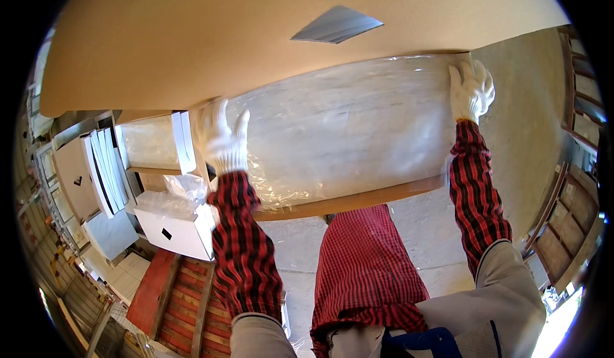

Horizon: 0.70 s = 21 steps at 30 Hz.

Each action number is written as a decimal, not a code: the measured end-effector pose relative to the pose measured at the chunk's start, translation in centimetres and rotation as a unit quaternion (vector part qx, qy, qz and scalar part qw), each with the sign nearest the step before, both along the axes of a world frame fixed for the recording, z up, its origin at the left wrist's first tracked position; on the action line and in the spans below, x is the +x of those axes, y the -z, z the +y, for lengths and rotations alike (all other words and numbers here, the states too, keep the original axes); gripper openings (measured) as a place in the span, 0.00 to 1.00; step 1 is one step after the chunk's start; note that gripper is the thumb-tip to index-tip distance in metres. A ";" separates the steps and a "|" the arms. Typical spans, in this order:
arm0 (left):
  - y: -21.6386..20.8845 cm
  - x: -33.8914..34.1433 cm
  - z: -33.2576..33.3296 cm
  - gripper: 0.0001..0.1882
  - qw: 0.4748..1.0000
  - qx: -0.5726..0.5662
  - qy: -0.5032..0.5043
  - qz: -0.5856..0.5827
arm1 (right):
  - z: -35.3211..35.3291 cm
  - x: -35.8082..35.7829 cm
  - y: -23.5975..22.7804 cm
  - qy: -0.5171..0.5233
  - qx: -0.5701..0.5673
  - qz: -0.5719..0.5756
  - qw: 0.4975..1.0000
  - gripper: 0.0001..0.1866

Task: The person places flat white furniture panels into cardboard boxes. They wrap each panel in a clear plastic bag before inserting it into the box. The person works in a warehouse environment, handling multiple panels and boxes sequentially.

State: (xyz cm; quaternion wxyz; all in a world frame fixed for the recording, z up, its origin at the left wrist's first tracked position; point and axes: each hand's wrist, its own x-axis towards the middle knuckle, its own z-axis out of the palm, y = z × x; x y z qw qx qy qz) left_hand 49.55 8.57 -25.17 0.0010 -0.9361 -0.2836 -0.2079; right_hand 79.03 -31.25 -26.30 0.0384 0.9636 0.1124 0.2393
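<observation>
L hand (226, 142): spread, @L edge wrapped pnl (352, 131) | R hand (471, 93): spread, @R edge

Grey concrete floor (521, 121) runs down the right side over there and shows again at lower centre. A red wooden pallet (185, 294) sits at lower left, a white box (173, 227) at its upper edge, though I can't tell whether it rests on it. Across the middle, a brown carton (358, 199) bears a pale slab (345, 134) in clear, shiny plastic, lying lengthwise inside
</observation>
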 end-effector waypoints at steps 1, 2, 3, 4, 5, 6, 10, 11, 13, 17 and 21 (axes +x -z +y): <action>-1.4 -0.7 -1.4 0.26 0.999 0.018 -0.026 -0.015 | 0.2 -0.4 -0.4 0.002 0.014 -0.011 1.000 0.19; -2.0 -1.6 -2.9 0.29 0.998 0.012 -0.062 -0.015 | 0.5 -0.5 -0.5 0.003 0.029 -0.021 0.999 0.21; -2.4 -1.9 -4.4 0.31 0.996 0.004 -0.090 -0.021 | -1.5 0.2 0.1 0.001 0.017 -0.010 1.000 0.26; -2.3 -2.9 -5.5 0.30 0.997 -0.037 -0.063 -0.026 | -1.8 -0.4 -0.3 -0.024 0.011 -0.007 1.000 0.28; -1.9 -3.0 -6.6 0.31 0.998 -0.048 -0.043 -0.020 | -1.9 -1.5 -0.8 -0.052 0.006 -0.005 0.999 0.29; -1.3 -2.6 -7.9 0.32 0.998 -0.065 -0.017 -0.018 | -2.2 -2.1 -1.2 -0.062 0.004 0.014 0.998 0.30; 3.6 -1.7 -7.2 0.40 0.998 -0.031 -0.036 0.049 | -0.3 -4.4 0.7 -0.129 0.009 0.101 0.986 0.33; 4.5 -1.1 -6.6 0.42 0.992 -0.053 -0.057 0.104 | 0.2 -4.9 1.8 -0.140 0.014 0.125 0.982 0.33; 6.0 -1.8 -5.5 0.46 0.966 -0.099 -0.117 0.209 | 0.5 -4.8 4.4 -0.101 -0.031 0.164 0.981 0.36; 3.3 -2.4 -5.3 0.42 0.943 -0.280 -0.107 0.146 | -1.3 -2.8 6.7 -0.085 -0.041 0.203 0.975 0.37; -3.4 -11.2 -8.1 0.30 0.939 -0.311 0.015 -0.145 | -0.4 -4.6 4.6 -0.201 0.068 0.140 0.967 0.28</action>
